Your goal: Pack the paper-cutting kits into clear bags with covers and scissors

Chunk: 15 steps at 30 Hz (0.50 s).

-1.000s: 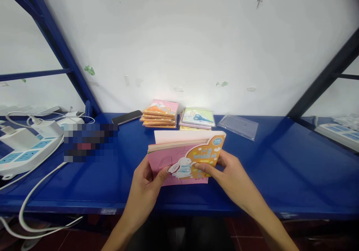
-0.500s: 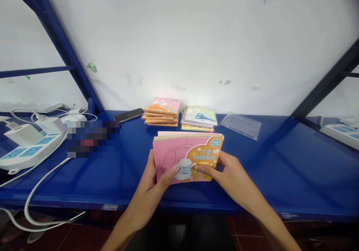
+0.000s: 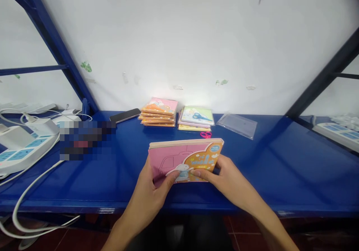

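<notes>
Booklet point(image 3: 185, 157), pink/orange cover w/ white rabbit print, sits at centre of blue bench point(image 3: 280, 176), near front edge. Lower edge looks to rest on bench; cover tilted up toward camera, pages closed.

L hand point(image 3: 151, 191): fingers closed on booklet's lower-left corner, thumb pressed on cover just beside rabbit. R hand point(image 3: 227, 178): grasping lower-right side, index finger laid across cover, other fingers at the right edge. Both hands in contact w/ booklet, thumb and index tips nearly meeting at mid-cover.

Behind booklet, toward back edge: stack of orange booklets point(image 3: 159, 112), and just right of it a second stack point(image 3: 196, 118) w/ green top cover. Pink scissors point(image 3: 206, 134) lie between second stack and held booklet. Phone point(image 3: 125, 115), dark, lies left of stacks at back edge. Clear plastic sleeve point(image 3: 238, 125) lies flat right of stacks. Power strip point(image 3: 22, 150) w/ chargers at left end of bench; white cable point(image 3: 30, 183) trails off front edge.
</notes>
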{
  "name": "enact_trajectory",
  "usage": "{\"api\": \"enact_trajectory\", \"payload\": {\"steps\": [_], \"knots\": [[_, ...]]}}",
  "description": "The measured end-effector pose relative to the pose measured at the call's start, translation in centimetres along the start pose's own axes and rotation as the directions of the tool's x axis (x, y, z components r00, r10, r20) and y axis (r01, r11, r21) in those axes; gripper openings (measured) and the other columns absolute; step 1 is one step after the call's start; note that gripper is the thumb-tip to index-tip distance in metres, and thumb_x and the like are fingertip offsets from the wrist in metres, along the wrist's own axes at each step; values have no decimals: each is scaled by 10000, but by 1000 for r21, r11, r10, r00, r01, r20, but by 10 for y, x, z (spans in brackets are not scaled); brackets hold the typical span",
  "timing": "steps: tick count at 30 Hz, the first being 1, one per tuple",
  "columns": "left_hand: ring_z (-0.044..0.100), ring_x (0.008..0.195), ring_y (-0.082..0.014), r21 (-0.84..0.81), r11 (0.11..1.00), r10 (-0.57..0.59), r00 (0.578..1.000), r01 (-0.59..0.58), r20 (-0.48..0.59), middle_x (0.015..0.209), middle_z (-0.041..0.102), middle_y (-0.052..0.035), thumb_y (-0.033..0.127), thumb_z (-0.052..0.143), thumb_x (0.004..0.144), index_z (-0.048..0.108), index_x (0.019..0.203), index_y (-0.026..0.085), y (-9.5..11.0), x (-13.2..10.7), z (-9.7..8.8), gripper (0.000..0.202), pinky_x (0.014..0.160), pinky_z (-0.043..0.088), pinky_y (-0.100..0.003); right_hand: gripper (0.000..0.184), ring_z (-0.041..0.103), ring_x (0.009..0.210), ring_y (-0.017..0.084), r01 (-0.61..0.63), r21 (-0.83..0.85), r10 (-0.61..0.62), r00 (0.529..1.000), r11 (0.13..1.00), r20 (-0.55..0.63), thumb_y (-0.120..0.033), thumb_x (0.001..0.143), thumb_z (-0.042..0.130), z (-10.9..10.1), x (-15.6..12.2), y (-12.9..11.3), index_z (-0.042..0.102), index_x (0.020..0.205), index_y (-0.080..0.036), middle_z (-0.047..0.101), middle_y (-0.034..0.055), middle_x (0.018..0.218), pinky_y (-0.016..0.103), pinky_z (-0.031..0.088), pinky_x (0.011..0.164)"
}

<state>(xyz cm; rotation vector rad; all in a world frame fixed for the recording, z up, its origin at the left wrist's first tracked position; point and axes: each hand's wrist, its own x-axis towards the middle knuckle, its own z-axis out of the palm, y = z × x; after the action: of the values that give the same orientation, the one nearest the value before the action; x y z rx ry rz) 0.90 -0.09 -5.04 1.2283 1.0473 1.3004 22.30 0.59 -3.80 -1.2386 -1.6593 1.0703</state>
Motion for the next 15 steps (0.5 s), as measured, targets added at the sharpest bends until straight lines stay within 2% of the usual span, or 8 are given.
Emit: {"api": "enact_trajectory", "payload": {"steps": [3, 8, 10, 12, 15], "knots": [[737, 1012, -297, 63, 998, 7, 999, -4, -40, 1068, 785, -73, 307, 855, 747, 707, 1055, 205, 3, 2, 0, 357, 889, 593, -361, 358, 715, 1084, 280, -14, 47, 13, 1000, 999, 12, -442, 868, 730, 2, 0, 0, 727, 1145, -215, 761, 60, 1192, 401, 566, 949], [746, 995, -300, 54, 997, -47, 999, 46, 23, 1114, 787, -88, 363, 849, 757, 722, 1107, 183, 0, 7, -6, 414, 873, 602, -376, 360, 713, 1085, 294, -40, 77, 39, 999, 996, 18, -457, 861, 727, 4, 2, -4, 729, 1128, -214, 767, 64, 1169, 421, 568, 949], [744, 1013, -304, 45, 998, -48, 998, 46, 44, 1127, 784, -92, 382, 834, 774, 726, 1120, 182, -3, 8, -8, 414, 879, 604, -379, 365, 714, 1083, 293, -44, 79, 39, 997, 996, 65, -426, 835, 759, 1, 0, -6, 730, 1135, -222, 768, 55, 1168, 426, 564, 963], [738, 1041, -315, 51, 998, -38, 998, 35, 57, 1122, 785, -98, 400, 822, 785, 743, 1107, 183, -7, 8, -9, 396, 905, 598, -388, 479, 686, 1145, 301, -25, 38, 20, 990, 999, 137, -385, 757, 834, -7, -4, -8, 719, 1200, -243, 749, 47, 1222, 437, 539, 1013], [740, 1028, -340, 46, 998, -43, 998, 42, 42, 1064, 798, -98, 443, 839, 750, 769, 1088, 205, -12, 7, -8, 419, 925, 596, -426, 771, 601, 1273, 311, 72, -121, -46, 978, 990, 205, -337, 636, 922, -31, -14, -9, 646, 1354, -297, 676, 49, 1358, 438, 482, 1091]]}}
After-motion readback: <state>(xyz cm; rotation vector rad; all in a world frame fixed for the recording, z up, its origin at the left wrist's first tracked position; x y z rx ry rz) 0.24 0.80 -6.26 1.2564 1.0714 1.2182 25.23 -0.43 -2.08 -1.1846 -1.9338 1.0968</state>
